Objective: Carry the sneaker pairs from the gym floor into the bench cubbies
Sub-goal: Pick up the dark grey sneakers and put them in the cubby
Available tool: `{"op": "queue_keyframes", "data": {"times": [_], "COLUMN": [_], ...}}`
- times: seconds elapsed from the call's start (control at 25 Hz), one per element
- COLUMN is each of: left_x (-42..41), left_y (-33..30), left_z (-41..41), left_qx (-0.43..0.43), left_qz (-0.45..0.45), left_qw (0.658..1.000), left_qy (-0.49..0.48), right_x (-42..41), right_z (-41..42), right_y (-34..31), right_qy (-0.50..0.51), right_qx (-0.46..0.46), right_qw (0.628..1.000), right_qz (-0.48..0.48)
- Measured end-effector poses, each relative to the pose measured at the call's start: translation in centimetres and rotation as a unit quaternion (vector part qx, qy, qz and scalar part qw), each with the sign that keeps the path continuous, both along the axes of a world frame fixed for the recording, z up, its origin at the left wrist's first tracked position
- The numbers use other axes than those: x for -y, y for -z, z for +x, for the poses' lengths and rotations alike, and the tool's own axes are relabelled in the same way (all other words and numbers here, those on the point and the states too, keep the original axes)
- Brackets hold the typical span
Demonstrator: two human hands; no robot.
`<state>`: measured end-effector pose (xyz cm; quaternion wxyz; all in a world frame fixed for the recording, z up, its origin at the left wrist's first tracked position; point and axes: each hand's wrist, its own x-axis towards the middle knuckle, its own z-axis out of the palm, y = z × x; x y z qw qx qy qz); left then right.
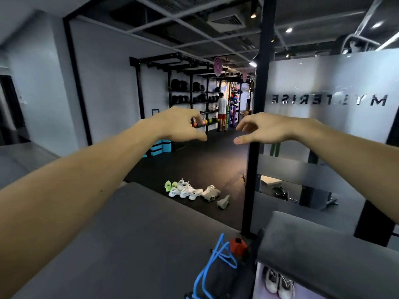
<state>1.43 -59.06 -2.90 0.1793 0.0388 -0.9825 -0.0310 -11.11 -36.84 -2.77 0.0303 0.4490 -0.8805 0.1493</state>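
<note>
Left hand and right hand hovering with loosely curled fingers, both grips released. Sneaker pairs sitting on the dark rubber gym floor at 12 o'clock. White pair sitting in the cubby under the grey padded surface at 5 o'clock.

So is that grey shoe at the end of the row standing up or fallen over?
Fallen over. The grey shoe lies tipped on its side on the dark floor, apart from the row of sneakers, which stand upright.
</note>
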Motion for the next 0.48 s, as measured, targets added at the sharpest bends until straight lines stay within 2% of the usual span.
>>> {"op": "queue_keyframes", "data": {"times": [0.24,0.48], "left_x": [11.9,25.0], "left_y": [-0.1,0.2], "left_z": [-0.1,-4.2], "left_qx": [0.003,0.021], "left_qz": [-0.026,-0.038], "left_qw": [0.999,0.999], "left_qy": [-0.031,-0.018], "right_x": [12.7,23.6], "right_z": [-1.1,-5.8], "right_y": [-0.6,0.1], "right_qy": [-0.025,0.008], "right_qx": [0.003,0.02], "right_qw": [0.999,0.999], "right_qz": [-0.025,-0.044]}}
